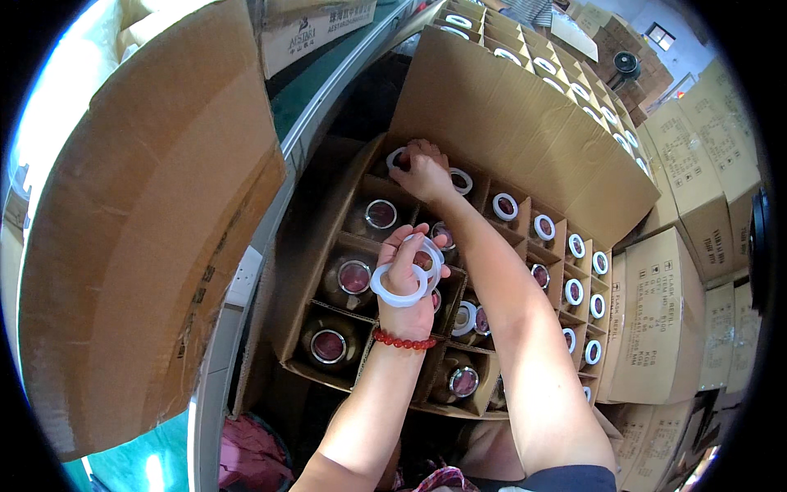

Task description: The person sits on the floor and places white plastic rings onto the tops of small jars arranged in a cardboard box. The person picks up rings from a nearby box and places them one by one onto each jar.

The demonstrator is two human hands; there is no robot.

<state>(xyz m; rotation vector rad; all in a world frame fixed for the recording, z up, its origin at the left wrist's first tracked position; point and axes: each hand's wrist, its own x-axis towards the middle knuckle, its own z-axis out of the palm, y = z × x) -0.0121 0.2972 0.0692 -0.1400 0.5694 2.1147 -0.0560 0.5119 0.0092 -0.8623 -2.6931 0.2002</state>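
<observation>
My left hand [410, 266], wearing a red bead bracelet [403, 342], holds white plastic rings [399, 302] over the middle of a divided carton [516, 123]. Farther off, my right hand [425, 174] has its fingers closed on a white ring [391, 160] at the mouth of the flask refill in the far-left cell; the fingertips are partly hidden. Glass flask refills stand upright in the cells. In the far and right cells, white rings [505, 207] sit around their mouths. Toward the left and front, several, such as one flask refill [329, 346], show bare silvery mouths.
Beyond the raised flap stands another divided carton with ringed refills [543, 65]. Closed cartons [656, 320] are stacked at the right. A large cardboard flap [156, 213] and a metal rail [307, 123] lie along the left. Pink cloth [250, 455] shows at the lower left.
</observation>
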